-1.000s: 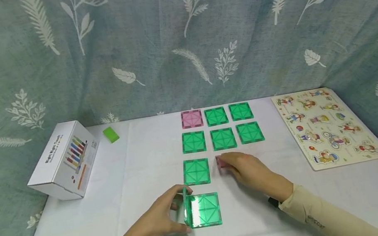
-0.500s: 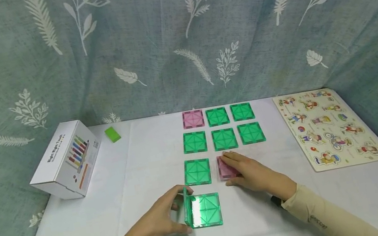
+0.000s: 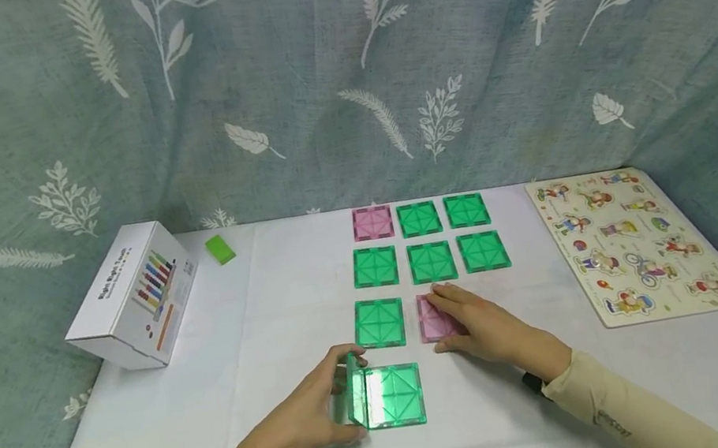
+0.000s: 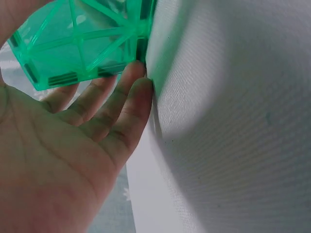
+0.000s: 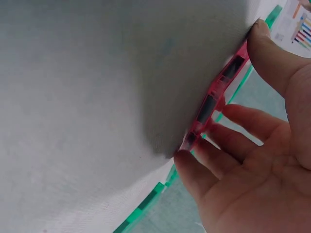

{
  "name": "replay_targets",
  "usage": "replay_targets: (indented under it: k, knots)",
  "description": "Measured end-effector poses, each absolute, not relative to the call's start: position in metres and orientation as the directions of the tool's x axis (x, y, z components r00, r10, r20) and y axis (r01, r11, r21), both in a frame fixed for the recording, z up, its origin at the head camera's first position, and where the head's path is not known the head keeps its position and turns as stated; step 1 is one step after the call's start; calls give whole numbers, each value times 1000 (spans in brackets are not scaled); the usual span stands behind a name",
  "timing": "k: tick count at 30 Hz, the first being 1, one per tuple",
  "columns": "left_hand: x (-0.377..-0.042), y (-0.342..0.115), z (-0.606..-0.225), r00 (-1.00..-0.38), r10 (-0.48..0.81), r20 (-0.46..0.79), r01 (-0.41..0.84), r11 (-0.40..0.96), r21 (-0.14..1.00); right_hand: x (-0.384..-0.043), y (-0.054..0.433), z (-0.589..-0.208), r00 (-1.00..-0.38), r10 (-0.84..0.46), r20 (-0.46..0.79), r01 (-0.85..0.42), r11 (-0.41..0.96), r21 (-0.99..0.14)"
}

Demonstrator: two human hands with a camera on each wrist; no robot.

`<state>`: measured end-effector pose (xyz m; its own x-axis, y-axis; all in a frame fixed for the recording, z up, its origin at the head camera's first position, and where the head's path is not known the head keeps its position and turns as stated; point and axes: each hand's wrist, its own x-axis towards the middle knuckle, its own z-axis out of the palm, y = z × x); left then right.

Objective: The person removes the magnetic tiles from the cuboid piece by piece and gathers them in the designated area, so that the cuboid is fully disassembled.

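Observation:
My left hand [image 3: 301, 410] grips a green magnetic tile [image 3: 354, 391] that stands on edge, tilted a little, at the left side of a flat green tile [image 3: 395, 396]. In the left wrist view, the fingers lie along the held tile's [image 4: 80, 41] edge. Farther right, my right hand [image 3: 488, 325] holds a pink magnetic tile [image 3: 430, 321] by its edges, flat on the cloth and partly hidden by the fingers. Seen edge-on in the right wrist view, the pink tile [image 5: 209, 104] lies between thumb and fingers. Another green tile [image 3: 379, 324] lies to its left.
Behind the hands lie rows of flat green tiles [image 3: 431, 262] and one pink tile [image 3: 372, 223]. A white box [image 3: 134, 296] and a small green block [image 3: 220, 249] are at the back left. A wooden picture puzzle board [image 3: 637, 247] lies at right.
My right hand has laid the pink tile flat beside the green one and shifted its fingers to the tile's right part. The left hand's upright tile leans slightly more. The head view has shifted slightly.

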<state>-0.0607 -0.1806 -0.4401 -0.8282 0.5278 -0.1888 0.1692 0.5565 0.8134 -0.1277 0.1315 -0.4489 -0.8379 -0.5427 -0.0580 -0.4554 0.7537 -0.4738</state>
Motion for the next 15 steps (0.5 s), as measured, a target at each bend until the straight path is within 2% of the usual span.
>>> replay_targets:
  k: [5,9,15]
  knots:
    - [-63,-182,-439,-826,530,-194,185,579,794,-119,124,-444,-830,-557,24,-504,730,-461]
    - [-64,-180,-439,-827,524,-203,187,596,781,-102,109,-437,-789,-609,84,-568,670,-478]
    - [-62,-177,-437,-842,504,-194,185,606,774,-78,89,-432,-731,-680,49,-617,628,-474]
